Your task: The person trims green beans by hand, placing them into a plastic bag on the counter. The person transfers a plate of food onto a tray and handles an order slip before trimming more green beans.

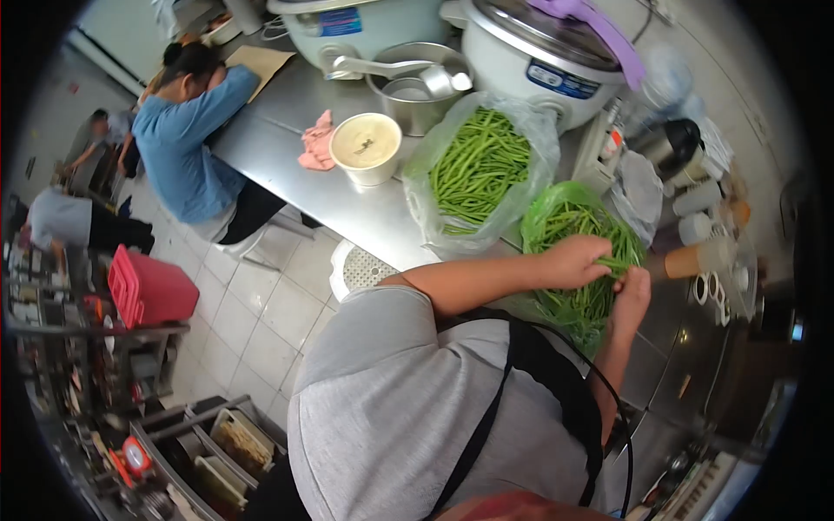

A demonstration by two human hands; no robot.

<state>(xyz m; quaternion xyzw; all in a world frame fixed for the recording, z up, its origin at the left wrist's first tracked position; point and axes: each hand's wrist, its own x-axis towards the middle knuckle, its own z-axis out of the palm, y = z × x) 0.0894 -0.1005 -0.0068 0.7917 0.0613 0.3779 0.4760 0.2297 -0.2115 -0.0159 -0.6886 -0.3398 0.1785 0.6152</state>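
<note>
Both my hands are closed over a green plastic bag (543, 200) of long green beans. My left hand (576, 260) grips green beans (618, 260) that stretch across to my right hand (632, 289), whose fingers are pinched on their other end. More beans lie under and around my hands, and some in this bag look brownish. Just beyond, touching or nearly touching it, stands an open clear plastic bag (421, 191) filled with bright green beans (482, 165).
On the steel table (269, 156) are a white tub (367, 149), a pink cloth (318, 141), a metal pot (417, 113) with a ladle, and two large rice cookers (539, 69). A person in blue (187, 143) leans on the table. Bottles (695, 260) stand right; a red bin (152, 286) left.
</note>
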